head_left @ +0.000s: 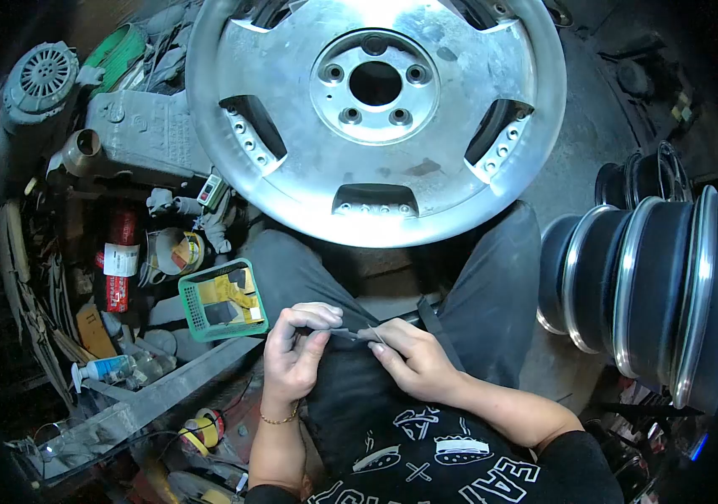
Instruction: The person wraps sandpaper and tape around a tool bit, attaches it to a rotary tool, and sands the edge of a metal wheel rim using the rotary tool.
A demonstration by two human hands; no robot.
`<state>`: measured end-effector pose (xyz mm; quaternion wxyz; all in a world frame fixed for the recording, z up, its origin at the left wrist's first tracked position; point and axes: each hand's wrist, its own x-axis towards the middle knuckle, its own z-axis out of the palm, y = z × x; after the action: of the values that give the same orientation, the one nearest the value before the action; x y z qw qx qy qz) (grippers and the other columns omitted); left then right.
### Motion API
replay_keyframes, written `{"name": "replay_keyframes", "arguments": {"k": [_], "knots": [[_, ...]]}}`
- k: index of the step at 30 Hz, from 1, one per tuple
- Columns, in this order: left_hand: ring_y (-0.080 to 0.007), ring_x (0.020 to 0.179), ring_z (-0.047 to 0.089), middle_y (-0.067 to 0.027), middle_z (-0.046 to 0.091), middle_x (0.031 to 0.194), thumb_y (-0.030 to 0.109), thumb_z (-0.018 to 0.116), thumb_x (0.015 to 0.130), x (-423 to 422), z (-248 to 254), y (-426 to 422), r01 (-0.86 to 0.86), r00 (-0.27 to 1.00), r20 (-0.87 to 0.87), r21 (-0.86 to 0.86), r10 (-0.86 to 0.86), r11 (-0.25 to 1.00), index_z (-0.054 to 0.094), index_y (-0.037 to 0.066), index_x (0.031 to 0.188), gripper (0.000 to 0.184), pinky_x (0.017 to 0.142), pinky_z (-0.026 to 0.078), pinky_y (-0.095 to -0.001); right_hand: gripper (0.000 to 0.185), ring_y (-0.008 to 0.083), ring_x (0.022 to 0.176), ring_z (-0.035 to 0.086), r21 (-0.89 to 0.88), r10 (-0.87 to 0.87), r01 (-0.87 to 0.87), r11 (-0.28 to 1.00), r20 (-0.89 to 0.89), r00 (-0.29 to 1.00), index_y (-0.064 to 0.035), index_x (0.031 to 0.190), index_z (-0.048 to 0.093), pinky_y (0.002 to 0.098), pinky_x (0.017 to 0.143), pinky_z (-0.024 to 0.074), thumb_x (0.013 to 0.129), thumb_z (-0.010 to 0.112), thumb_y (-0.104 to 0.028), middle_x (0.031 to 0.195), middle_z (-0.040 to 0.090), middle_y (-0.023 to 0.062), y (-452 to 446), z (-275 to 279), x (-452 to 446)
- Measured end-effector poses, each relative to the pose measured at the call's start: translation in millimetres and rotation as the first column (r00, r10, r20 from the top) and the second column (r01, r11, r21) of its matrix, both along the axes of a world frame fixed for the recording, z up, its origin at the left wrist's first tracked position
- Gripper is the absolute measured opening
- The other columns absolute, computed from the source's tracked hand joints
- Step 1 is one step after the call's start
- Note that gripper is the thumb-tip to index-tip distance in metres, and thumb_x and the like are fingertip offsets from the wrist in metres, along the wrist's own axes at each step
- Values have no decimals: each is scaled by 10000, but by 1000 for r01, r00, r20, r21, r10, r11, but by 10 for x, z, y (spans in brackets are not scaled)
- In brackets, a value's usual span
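Observation:
Both hands are close together over the lap, below a large silver wheel rim (451, 160). Between the fingertips runs a thin, dark grey piece (344, 333), which looks like a folded sheet or strip. My left hand (298, 349) pinches its left end between thumb and fingers. The right end is in the pinch of my right hand (409, 357). The rim lies face up in front of the knees, with its hub hole and several bolt holes showing. Neither hand touches it.
To the left, a green basket (192, 312) holds yellow and dark sheets. Further left are a red can (117, 290), a metal beam (149, 403) and a motor-like cylinder (18, 126). Several wheel rims (644, 286) stand in a row at the right.

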<state>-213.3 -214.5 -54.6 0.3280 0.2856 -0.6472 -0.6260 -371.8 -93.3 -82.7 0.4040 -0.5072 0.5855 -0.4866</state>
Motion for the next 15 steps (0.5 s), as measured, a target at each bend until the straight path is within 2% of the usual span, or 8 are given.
{"name": "replay_keyframes", "arguments": {"k": [1,3,5,8,10,12,14,15], "knots": [[-214,926,584,-127,588,927,-16,574,903,31,8,-8,-1,1000,7,0,1,1000,513,-1,961,86,832,465,-318,266,192,734,635,35,-7,7,999,6,1000,20,1179,590,319,717,507,966,538,-131,856,643,128,-9,56,-10],[-217,925,606,-129,597,929,-22,581,897,100,15,-32,51,989,143,-14,-48,999,520,0,964,93,828,480,-321,261,192,723,643,71,-15,14,997,16,1000,21,1175,592,320,709,515,965,537,-124,855,653,127,-3,142,-2],[-212,897,608,-128,598,927,-27,580,896,104,1,-37,63,988,139,-19,-60,998,521,2,965,96,810,484,-317,234,279,787,666,245,-102,24,969,311,945,16,1136,601,327,720,510,957,540,-122,849,651,138,8,189,29],[-208,849,608,-126,601,918,-39,581,887,66,25,-24,93,987,133,6,-93,996,528,4,962,102,776,489,-312,196,271,752,668,266,-106,8,964,357,928,9,1079,615,329,694,513,956,547,-127,825,654,136,11,147,64],[-210,830,607,-125,604,911,-47,582,879,48,78,-40,106,984,138,33,-109,994,532,4,958,106,761,490,-311,183,271,763,670,218,-62,-8,976,314,947,9,1055,619,333,698,516,953,558,-130,836,656,145,-15,154,66],[-227,813,617,-124,612,892,-65,595,847,19,136,-92,206,946,286,-154,-156,966,548,0,937,120,742,495,-315,172,271,775,672,171,-17,-30,985,265,964,8,1030,623,336,703,519,949,568,-133,846,657,153,-23,153,81],[-243,810,620,-127,614,884,-72,603,830,13,164,-111,230,933,315,-158,-172,960,556,-5,929,128,744,496,-320,171,276,788,674,59,-10,1,998,143,990,7,1021,633,351,706,522,936,594,-136,861,662,161,-24,129,96],[-258,806,622,-130,616,877,-79,610,812,14,179,-117,254,920,344,-161,-187,954,564,-9,920,136,745,498,-325,171,276,788,674,61,-10,1,998,144,990,7,1021,633,351,706,522,936,594,-136,861,662,161,-21,133,94]]}}
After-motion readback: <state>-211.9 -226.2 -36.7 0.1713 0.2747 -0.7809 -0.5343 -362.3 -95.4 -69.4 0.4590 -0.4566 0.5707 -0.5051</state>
